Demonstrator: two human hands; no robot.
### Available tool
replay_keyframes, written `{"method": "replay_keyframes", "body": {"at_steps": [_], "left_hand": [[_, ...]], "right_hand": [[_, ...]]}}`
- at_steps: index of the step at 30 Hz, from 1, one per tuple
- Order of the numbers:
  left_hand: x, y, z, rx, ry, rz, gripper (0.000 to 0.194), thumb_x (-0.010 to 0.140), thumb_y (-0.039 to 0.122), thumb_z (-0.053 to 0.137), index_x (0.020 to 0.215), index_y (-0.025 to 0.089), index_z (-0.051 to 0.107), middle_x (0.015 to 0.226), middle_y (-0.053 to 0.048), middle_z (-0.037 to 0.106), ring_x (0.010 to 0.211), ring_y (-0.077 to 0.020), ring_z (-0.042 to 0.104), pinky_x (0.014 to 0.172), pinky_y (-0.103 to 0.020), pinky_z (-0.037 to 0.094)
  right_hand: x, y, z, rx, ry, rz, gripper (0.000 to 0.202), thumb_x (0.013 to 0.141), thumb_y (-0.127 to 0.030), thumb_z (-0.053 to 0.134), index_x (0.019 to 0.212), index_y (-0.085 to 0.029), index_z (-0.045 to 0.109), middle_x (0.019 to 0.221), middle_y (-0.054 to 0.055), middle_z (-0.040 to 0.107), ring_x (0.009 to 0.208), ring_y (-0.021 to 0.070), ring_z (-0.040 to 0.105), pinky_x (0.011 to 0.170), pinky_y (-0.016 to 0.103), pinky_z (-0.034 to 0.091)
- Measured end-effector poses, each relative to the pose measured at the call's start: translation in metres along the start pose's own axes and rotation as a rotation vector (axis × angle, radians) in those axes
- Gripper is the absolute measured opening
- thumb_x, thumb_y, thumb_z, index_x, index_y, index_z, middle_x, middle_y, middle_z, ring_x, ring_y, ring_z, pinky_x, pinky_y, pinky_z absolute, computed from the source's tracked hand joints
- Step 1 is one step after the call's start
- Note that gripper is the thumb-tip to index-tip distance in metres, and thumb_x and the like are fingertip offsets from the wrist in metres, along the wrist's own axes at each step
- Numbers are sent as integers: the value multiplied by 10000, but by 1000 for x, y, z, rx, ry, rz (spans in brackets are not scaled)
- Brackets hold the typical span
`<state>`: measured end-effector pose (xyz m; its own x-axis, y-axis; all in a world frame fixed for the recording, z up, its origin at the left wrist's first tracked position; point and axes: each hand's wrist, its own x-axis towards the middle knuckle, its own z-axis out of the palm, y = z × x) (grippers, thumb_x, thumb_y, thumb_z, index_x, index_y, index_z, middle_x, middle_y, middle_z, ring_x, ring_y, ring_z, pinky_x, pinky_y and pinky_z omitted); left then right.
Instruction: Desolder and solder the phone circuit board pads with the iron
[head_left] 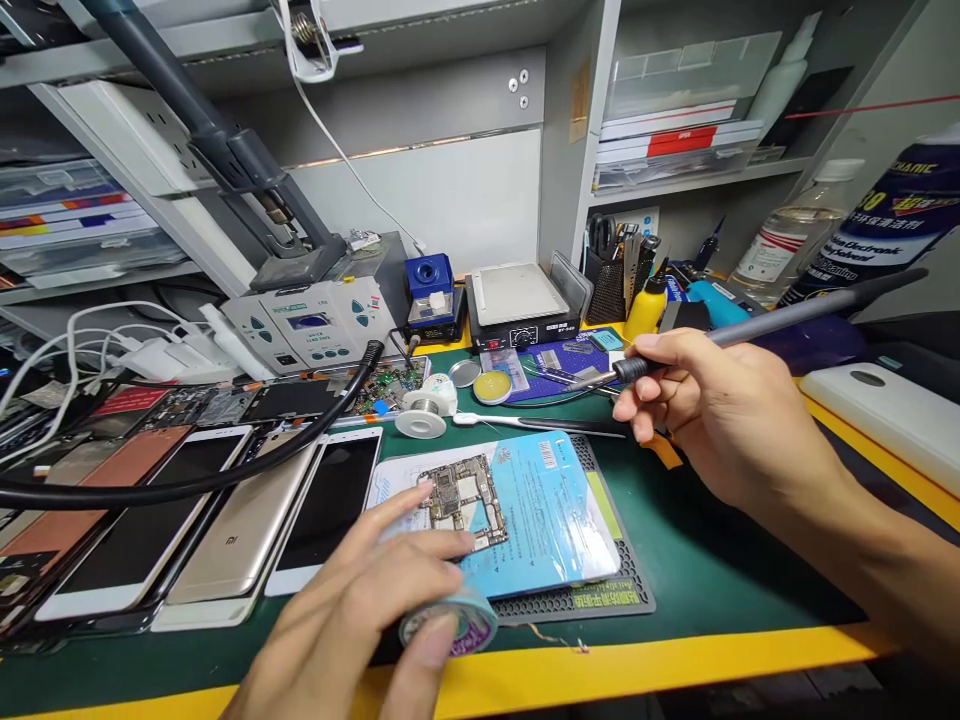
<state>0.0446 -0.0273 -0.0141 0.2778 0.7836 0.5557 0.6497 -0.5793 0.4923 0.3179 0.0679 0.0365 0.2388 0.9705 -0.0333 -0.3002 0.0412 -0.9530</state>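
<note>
My left hand (367, 600) is closed round a small reel (454, 625) with a teal rim and a purple label. Its index and middle fingertips rest at the left and lower edges of a phone circuit board (457, 500). That board lies on a blue and white card (540, 520), which sits on a dark perforated mat (637, 585). Above the bench on the right, my right hand (697, 400) grips a soldering iron (637, 370) like a pen, its metal tip pointing left. A thin copper-coloured strand (555, 637) lies below the card.
Several phones, including a gold one (240, 530), lie at left under a thick black hose (300, 445). Behind the card are a solder spool (424, 415), a white-headed brush (525, 424) and a tin of yellow paste (493, 387). A hot-air station (307, 325) and a heating plate (521, 295) stand at the back.
</note>
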Motion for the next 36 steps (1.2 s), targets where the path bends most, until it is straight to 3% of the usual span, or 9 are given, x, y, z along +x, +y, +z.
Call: {"method": "replay_keyframes", "body": {"at_steps": [5, 8, 11, 13, 17, 21, 25, 31, 36], "left_hand": [[23, -3, -21, 73, -1, -262, 221, 997, 383, 686, 1215, 372, 651, 1099, 7, 820, 1011, -225, 799, 837, -271, 638], [40, -9, -30, 73, -78, -413, 344, 955, 570, 717, 1208, 338, 730, 1080, -17, 833, 945, -247, 797, 741, -277, 622], [55, -14, -36, 55, -172, -478, 379, 939, 648, 693, 1086, 313, 793, 965, -26, 827, 813, -244, 762, 593, -282, 533], [64, -17, -38, -7, -204, -485, 358, 932, 640, 705, 1016, 304, 795, 907, -19, 815, 758, -228, 732, 538, -269, 477], [80, -20, -38, -177, -123, -447, 263, 904, 548, 786, 963, 292, 795, 841, 2, 788, 704, -182, 673, 591, -240, 490], [90, -20, -34, -300, -80, -510, 253, 879, 496, 828, 993, 271, 809, 538, 56, 637, 446, -107, 471, 434, -213, 370], [89, -22, -31, -495, -102, -563, 260, 883, 426, 827, 1052, 232, 786, 629, -6, 761, 493, -141, 610, 439, -212, 436], [90, -31, -32, -761, -152, -609, 288, 870, 373, 779, 1098, 196, 773, 685, -42, 775, 544, -167, 670, 447, -227, 504], [102, -32, -27, -800, -144, -616, 262, 895, 384, 854, 1023, 182, 748, 605, 2, 749, 423, -95, 609, 435, -177, 490]], "right_hand": [[-3, 3, 1, -32, -126, 40, 296, 769, -290, 893, 604, -148, 694, 489, 25, 671, 330, 151, 614, 296, 202, 461], [-2, 5, 0, -51, -202, 58, 348, 739, -348, 951, 624, -149, 689, 499, 23, 688, 342, 151, 629, 309, 199, 491], [-1, 7, -2, -56, -219, 62, 381, 726, -388, 973, 636, -145, 694, 517, 26, 704, 362, 147, 644, 324, 193, 509], [0, 8, -2, -56, -211, 67, 390, 716, -393, 981, 631, -145, 692, 511, 25, 702, 360, 145, 643, 320, 187, 502], [0, 7, -1, -64, -214, 68, 395, 702, -405, 988, 639, -142, 700, 497, 20, 693, 350, 143, 633, 320, 187, 498], [1, 7, -1, -69, -193, 57, 405, 683, -415, 995, 639, -141, 699, 488, 26, 694, 335, 148, 633, 306, 177, 475], [3, 8, -2, -70, -156, 66, 398, 714, -414, 977, 641, -137, 700, 506, 37, 706, 336, 145, 637, 311, 170, 473], [2, 9, -1, -72, -136, 60, 363, 734, -396, 974, 674, -135, 728, 519, 32, 693, 363, 149, 638, 325, 182, 500], [-3, 8, -2, -63, -124, 60, 333, 726, -375, 981, 696, -144, 742, 517, 33, 691, 362, 156, 640, 325, 186, 508]]}}
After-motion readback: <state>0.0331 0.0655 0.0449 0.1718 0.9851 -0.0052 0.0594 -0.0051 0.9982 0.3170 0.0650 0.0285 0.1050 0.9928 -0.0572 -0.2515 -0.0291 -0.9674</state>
